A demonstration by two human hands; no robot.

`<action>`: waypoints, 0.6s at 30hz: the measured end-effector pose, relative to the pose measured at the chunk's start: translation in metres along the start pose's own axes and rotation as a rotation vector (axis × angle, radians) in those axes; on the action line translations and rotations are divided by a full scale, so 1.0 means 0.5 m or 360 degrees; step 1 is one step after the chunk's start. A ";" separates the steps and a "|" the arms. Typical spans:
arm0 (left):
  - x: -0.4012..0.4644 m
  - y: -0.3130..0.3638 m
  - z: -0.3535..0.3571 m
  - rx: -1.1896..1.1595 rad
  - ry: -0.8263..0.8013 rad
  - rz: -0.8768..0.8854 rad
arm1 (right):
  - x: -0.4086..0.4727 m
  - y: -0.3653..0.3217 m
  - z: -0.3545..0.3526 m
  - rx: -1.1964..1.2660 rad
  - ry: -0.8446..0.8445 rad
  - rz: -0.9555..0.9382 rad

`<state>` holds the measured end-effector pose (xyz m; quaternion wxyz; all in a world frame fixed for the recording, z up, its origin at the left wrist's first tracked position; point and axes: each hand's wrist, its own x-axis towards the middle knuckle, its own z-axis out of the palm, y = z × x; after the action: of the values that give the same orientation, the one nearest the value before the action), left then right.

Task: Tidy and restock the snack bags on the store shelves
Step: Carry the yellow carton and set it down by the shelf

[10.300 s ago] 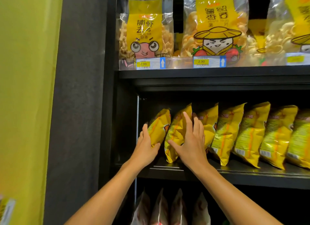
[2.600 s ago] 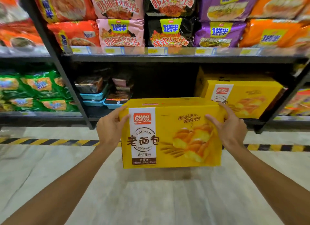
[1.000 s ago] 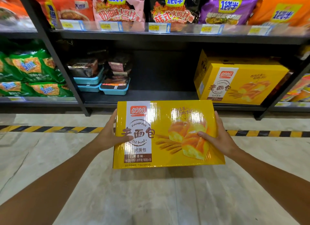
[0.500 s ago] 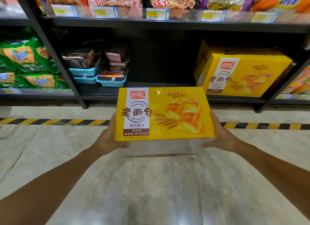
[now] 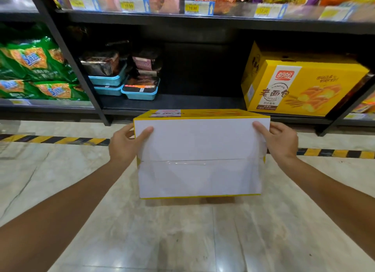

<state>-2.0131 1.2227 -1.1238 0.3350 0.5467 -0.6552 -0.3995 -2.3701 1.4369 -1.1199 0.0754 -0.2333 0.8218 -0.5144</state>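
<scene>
I hold a yellow bread box (image 5: 199, 158) in the air in front of the bottom shelf (image 5: 182, 104). Its white taped underside faces me and its printed face points away toward the shelf. My left hand (image 5: 126, 141) grips the box's left end and my right hand (image 5: 281, 139) grips its right end. A second, identical yellow bread box (image 5: 300, 85) stands on the right part of the bottom shelf. The stretch of shelf directly behind the held box is dark and bare.
Stacked blue trays of packaged food (image 5: 125, 81) sit on the shelf's left part. Green snack bags (image 5: 34, 68) fill the neighbouring bay. Noodle packs and price tags (image 5: 192, 7) line the shelf above. A black post (image 5: 81, 68) divides the bays. Yellow-black floor tape (image 5: 50, 139) runs along the base.
The box has tipped forward: its printed face, toward me half a second ago, now points at the shelf and the white underside faces me. Both hands kept their grip.
</scene>
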 end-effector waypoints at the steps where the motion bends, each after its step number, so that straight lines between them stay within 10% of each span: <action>1: 0.005 0.004 0.008 -0.0051 0.0023 -0.0053 | 0.007 0.003 0.006 0.0035 -0.0018 -0.0003; 8: 0.026 0.002 0.012 -0.0236 -0.0698 0.0001 | 0.015 0.030 0.012 0.0085 -0.0934 -0.0206; 18: 0.019 -0.010 0.004 -0.0137 -0.0815 0.0052 | 0.000 0.037 0.013 0.0066 -0.0883 -0.0235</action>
<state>-2.0146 1.2132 -1.1291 0.1878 0.4023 -0.7098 -0.5469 -2.3737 1.4385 -1.1393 0.2646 -0.4227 0.7398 -0.4517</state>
